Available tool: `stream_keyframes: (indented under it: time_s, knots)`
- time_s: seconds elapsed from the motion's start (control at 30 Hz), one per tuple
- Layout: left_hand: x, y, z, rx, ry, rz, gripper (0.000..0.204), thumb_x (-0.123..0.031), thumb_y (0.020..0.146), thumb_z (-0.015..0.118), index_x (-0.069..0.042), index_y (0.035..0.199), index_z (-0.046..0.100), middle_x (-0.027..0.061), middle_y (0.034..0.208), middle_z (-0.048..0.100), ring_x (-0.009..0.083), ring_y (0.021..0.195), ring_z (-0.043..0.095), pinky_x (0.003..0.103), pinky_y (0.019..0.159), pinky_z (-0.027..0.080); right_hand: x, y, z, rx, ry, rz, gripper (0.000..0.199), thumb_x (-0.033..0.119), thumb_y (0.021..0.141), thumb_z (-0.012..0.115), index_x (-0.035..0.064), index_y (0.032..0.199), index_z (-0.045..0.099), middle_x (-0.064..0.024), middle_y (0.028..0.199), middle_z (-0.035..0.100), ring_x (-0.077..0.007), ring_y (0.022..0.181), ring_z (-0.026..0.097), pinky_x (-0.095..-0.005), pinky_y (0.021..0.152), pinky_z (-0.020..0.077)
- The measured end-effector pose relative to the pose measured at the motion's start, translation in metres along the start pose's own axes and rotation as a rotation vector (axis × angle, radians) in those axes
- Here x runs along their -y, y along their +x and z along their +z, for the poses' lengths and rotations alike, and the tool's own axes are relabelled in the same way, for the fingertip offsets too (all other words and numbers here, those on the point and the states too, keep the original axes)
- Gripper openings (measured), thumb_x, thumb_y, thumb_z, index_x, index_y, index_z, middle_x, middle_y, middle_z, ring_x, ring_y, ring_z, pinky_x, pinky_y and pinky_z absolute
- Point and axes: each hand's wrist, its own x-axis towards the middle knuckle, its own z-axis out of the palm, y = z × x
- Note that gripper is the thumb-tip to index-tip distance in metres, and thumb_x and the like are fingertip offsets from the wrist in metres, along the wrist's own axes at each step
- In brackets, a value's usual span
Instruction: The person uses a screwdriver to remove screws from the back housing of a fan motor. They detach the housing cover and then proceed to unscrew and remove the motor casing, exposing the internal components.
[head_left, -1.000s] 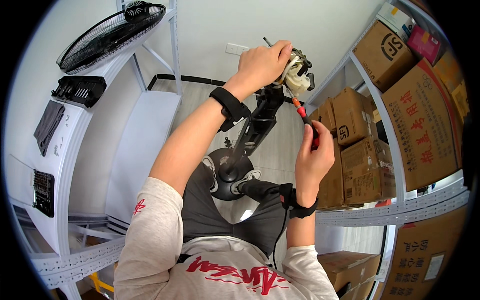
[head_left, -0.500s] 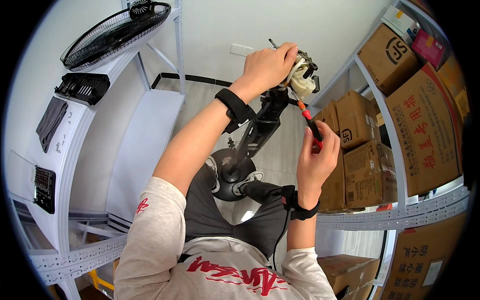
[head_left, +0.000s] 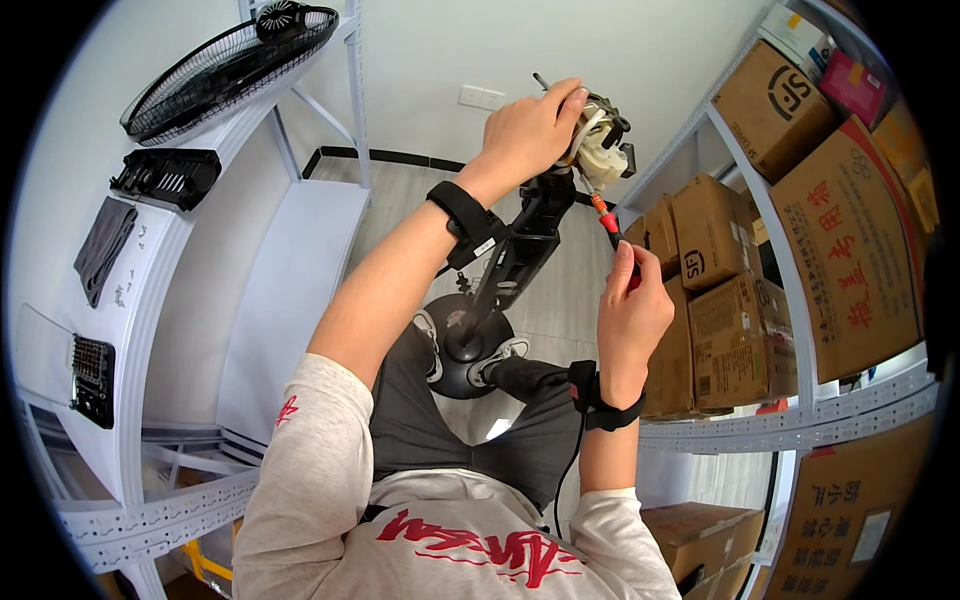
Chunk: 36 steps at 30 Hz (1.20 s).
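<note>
My left hand (head_left: 530, 135) is wrapped around the back of an exposed fan motor (head_left: 603, 158) with a cream-coloured housing and wires; a thin metal shaft sticks out beyond the hand. The motor tops a black fan stand (head_left: 530, 245) that rises from a round black base (head_left: 487, 375) between my feet. In my right hand (head_left: 636, 320), closed around its handle, is a red-and-black screwdriver (head_left: 609, 220). Its shank points up at the underside of the motor; whether the tip sits in a screw cannot be made out.
On the white shelf (head_left: 150, 290) at left lie a round black fan grille (head_left: 235, 85), a black plastic housing (head_left: 168, 178), a folded grey cloth (head_left: 105, 245), small screws (head_left: 122, 293) and a bit set (head_left: 92, 380). Cardboard boxes (head_left: 745, 335) fill the right rack. A cable hangs from my right wristband.
My right hand has turned and closed further around the screwdriver handle, hiding more of it. The motor and my left hand have shifted slightly left in the picture.
</note>
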Motion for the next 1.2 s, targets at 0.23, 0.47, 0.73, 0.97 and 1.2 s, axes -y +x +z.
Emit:
stream_keyframes:
  time_s: [0.23, 0.47, 0.73, 0.97, 1.2]
  knots:
    - [0.018, -0.024, 0.010, -0.170, -0.199, -0.086, 0.051, -0.043, 0.106, 0.036, 0.001, 0.129, 0.047, 0.0215, 0.080, 0.070, 0.0436, 0.080, 0.067, 0.052, 0.073, 0.051, -0.002, 0.004, 0.011, -0.236, 0.050, -0.282, 0.017, 0.015, 0.094, 0.071, 0.0036, 0.106, 0.067, -0.0087, 0.083, 0.065, -0.0197, 0.064, 0.063, -0.0324, 0.053, 0.0492]
    - [0.013, -0.058, 0.015, 0.068, -0.449, -0.193, 0.042, -0.036, 0.104, 0.047, 0.003, 0.096, 0.058, 0.0037, 0.068, 0.054, 0.0133, 0.060, 0.049, 0.033, 0.057, 0.041, 0.001, -0.001, 0.013, -0.170, 0.077, -0.176, 0.017, 0.015, 0.094, 0.071, 0.0058, 0.107, 0.068, -0.0062, 0.082, 0.065, -0.0183, 0.065, 0.063, -0.0325, 0.053, 0.0496]
    - [-0.004, -0.062, 0.015, 0.383, -1.192, -0.513, 0.026, -0.020, 0.102, 0.044, -0.001, 0.102, 0.061, -0.0081, 0.060, 0.035, 0.0026, 0.047, 0.028, 0.023, 0.043, 0.021, -0.005, -0.002, 0.014, -0.212, 0.046, -0.225, 0.016, 0.010, 0.091, 0.072, 0.0082, 0.107, 0.070, -0.0067, 0.093, 0.063, -0.0217, 0.070, 0.063, -0.0329, 0.060, 0.0516]
    - [-0.014, -0.072, 0.028, 0.070, -1.549, -0.681, 0.017, -0.012, 0.099, 0.051, 0.001, 0.101, 0.060, -0.0079, 0.057, 0.032, 0.0039, 0.046, 0.029, 0.023, 0.042, 0.022, -0.018, -0.002, 0.024, -0.281, 0.079, -0.326, 0.020, 0.001, 0.085, 0.075, 0.0096, 0.103, 0.072, -0.0055, 0.100, 0.061, -0.0233, 0.086, 0.062, -0.0337, 0.067, 0.0522]
    - [-0.014, -0.069, 0.033, 0.072, -1.689, -0.773, 0.010, -0.012, 0.097, 0.061, -0.004, 0.091, 0.058, -0.0075, 0.057, 0.032, 0.0054, 0.045, 0.028, 0.024, 0.042, 0.022, -0.021, -0.002, 0.024, -0.373, 0.061, -0.456, 0.027, -0.006, 0.078, 0.075, 0.0106, 0.098, 0.075, -0.0044, 0.099, 0.063, -0.0221, 0.085, 0.060, -0.0332, 0.070, 0.0496]
